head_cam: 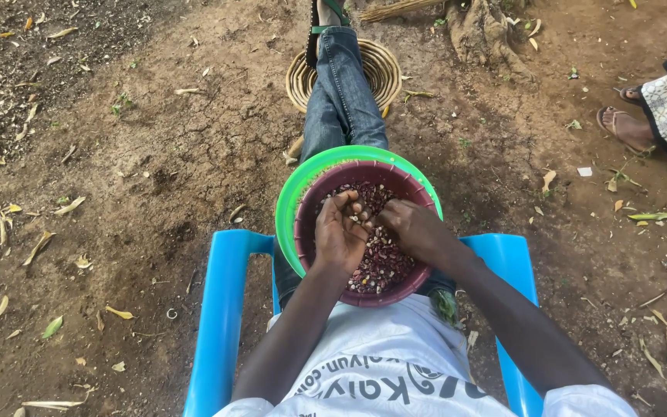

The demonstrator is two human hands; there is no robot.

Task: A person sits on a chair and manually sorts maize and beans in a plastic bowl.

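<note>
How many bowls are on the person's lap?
2. A maroon bowl of beans sits nested inside a green bowl on the lap, so only the green rim shows. Both hands, left and right, are in the beans.

Under our left hand [339, 235] and right hand [414, 229] we see smooth glossy beans [384, 259] in a matt maroon plastic bowl [418, 188], nested in glossy green plastic basin [295, 193]; beyond them, woven straw tray [384, 69] on rough dry soil [179, 154].

Both forearms extended forward over the maroon bowl [411, 289], left hand [339, 232] cupped palm-up above it, right hand [414, 228] curled beside, fingertips nearly met.
</note>
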